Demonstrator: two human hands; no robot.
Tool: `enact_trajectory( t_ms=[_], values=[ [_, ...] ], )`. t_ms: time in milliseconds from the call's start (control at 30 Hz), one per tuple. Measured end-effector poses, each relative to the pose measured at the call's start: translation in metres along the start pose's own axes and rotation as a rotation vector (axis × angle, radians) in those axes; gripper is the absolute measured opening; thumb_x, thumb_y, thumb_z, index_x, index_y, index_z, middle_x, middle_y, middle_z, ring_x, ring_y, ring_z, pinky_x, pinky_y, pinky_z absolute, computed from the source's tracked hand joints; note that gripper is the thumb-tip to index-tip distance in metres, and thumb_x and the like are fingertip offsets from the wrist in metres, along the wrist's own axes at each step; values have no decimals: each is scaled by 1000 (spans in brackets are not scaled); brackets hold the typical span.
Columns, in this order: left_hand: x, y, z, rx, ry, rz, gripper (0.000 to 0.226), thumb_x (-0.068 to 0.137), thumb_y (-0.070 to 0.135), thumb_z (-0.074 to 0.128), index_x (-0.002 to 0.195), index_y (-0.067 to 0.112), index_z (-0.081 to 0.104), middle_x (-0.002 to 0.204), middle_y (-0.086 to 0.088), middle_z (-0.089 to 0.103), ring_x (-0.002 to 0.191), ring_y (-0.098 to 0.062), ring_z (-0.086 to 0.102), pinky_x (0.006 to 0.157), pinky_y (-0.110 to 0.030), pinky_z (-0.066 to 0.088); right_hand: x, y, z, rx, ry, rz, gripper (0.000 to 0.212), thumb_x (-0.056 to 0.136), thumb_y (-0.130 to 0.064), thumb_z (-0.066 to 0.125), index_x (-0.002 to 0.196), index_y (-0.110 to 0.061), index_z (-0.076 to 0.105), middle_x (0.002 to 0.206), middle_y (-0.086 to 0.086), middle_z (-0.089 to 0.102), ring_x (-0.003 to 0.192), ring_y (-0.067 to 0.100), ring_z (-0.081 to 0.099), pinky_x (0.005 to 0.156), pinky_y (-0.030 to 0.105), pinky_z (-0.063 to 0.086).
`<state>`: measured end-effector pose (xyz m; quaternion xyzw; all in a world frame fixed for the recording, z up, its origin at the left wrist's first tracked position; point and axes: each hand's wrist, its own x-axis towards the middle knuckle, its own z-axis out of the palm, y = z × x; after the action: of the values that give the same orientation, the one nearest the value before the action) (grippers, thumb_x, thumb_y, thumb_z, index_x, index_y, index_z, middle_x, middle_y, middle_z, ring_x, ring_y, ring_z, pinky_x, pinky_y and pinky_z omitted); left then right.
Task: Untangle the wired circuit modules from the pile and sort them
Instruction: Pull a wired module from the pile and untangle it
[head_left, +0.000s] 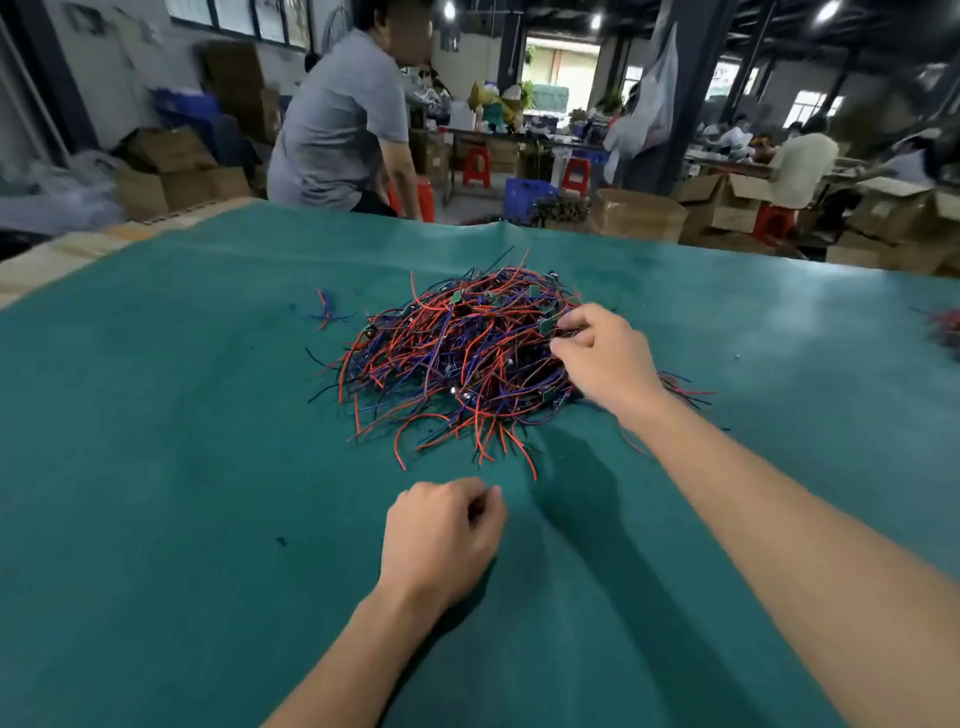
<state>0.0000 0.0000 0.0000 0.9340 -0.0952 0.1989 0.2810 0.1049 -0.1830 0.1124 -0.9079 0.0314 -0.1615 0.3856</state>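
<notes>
A tangled pile of wired circuit modules (457, 353) lies on the green table cover (182, 467), its red, blue and black wires mixed with small green boards. My right hand (602, 358) reaches into the pile's right side, fingers curled into the wires next to a small green board (546, 325). My left hand (441, 535) rests on the cover just in front of the pile, fingers curled, holding nothing visible. One separate wired module (326, 310) lies apart to the pile's left.
More red wires (948, 330) show at the table's far right edge. A person in a grey shirt (337, 124) sits beyond the far edge. Cardboard boxes (171, 171), red stools and a blue crate stand behind the table.
</notes>
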Motion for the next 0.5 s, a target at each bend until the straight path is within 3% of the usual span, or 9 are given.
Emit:
enact_trajectory(
  t_ms=[67,167,367,500],
  values=[
    [3,-1,1,-50,0,4,47,86,42,48,55,17,22,45,-7,24,58,-35,27,48,-34,25,29,-7,12,185,-42,203,19,94,-32,65,112,-28,60,88,-1,67,69,22,67,50,28,51],
    [4,-3,5,-50,-76,9,47,88,43,47,56,16,25,46,-6,27,58,-35,30,50,-34,24,55,-2,30,206,-90,296,18,95,-39,67,101,-23,62,92,6,66,67,21,64,46,23,50],
    [9,1,4,-6,-113,47,47,93,44,45,61,13,29,52,-8,32,63,-36,36,55,-37,32,61,10,32,344,69,380,20,79,-10,82,68,-6,65,60,13,69,46,21,66,50,28,56],
    [9,2,3,-28,-139,48,47,93,43,45,61,13,29,54,-7,34,65,-37,38,58,-38,38,28,1,13,599,167,382,7,74,-6,71,72,-4,65,59,9,63,43,18,59,46,24,49]
  ],
)
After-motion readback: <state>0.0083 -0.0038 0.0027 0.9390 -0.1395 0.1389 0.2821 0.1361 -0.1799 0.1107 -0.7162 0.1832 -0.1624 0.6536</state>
